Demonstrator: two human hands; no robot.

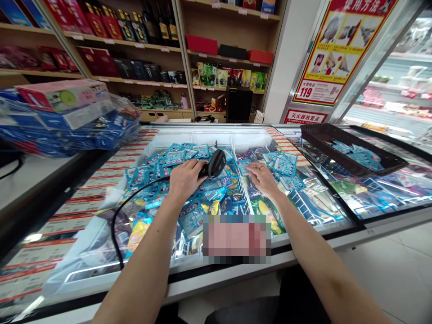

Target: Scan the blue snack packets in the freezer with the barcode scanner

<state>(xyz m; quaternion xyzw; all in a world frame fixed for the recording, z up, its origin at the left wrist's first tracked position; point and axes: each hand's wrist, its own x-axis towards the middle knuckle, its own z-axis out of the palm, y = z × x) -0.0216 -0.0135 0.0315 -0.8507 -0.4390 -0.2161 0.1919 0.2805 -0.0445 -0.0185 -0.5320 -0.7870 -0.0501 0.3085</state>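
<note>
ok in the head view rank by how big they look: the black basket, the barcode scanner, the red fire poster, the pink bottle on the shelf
1. red fire poster and black basket: alike, unranked
2. barcode scanner, in the left hand; nearness inflates it
3. pink bottle

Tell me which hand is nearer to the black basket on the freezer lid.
Right. The right hand rests on blue packets in the freezer, just left of the black basket. The left hand grips the barcode scanner farther left, beyond the wire divider.

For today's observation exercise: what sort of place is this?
Most likely a small shop. A chest freezer full of blue packets, stocked shelves behind, and the left hand gripping a barcode scanner.
</note>
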